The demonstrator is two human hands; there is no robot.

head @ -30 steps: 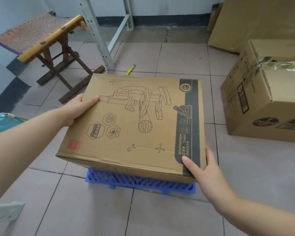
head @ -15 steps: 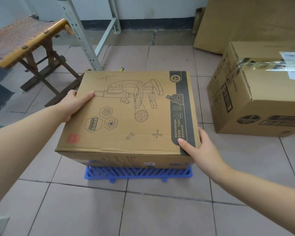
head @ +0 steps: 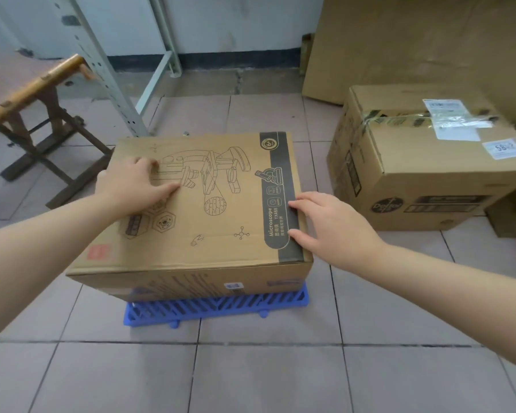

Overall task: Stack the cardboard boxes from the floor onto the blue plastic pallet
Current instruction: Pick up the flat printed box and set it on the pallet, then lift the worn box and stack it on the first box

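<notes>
The blue plastic pallet is lying on the tiled floor nearest the camera, only its near edge and right corner showing. The microscope box is sitting on top of it, covering most of it and overhanging on the left; its printed top is facing up, with a dark band along the right side.

The left hand is resting flat on the left part of the box top, fingers spread and gripping nothing. The right hand is lying against the box's upper right edge, fingers loosely apart, fingertips touching the dark band without closing on anything.

To the right, well apart from the pallet, a larger taped cardboard box is standing on the floor, with white labels on its top. Farther left, a wooden stool is standing near a pale metal rack upright. A big flat cardboard sheet is leaning at the far right.
</notes>
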